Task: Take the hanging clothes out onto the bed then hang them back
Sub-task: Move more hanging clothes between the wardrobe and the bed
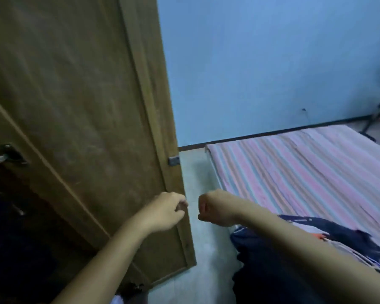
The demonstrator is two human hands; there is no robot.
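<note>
Single head-worn wide-angle view, looking forward and down, close over both forearms, wooden door (75, 106) at 10 o'clock, bed (305, 167) at 2 o'clock

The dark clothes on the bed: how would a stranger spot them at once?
Find the bed with its pink striped sheet under the blue wall. On its near corner lies a heap of dark navy clothes, the only dark thing on that pale sheet.
</note>
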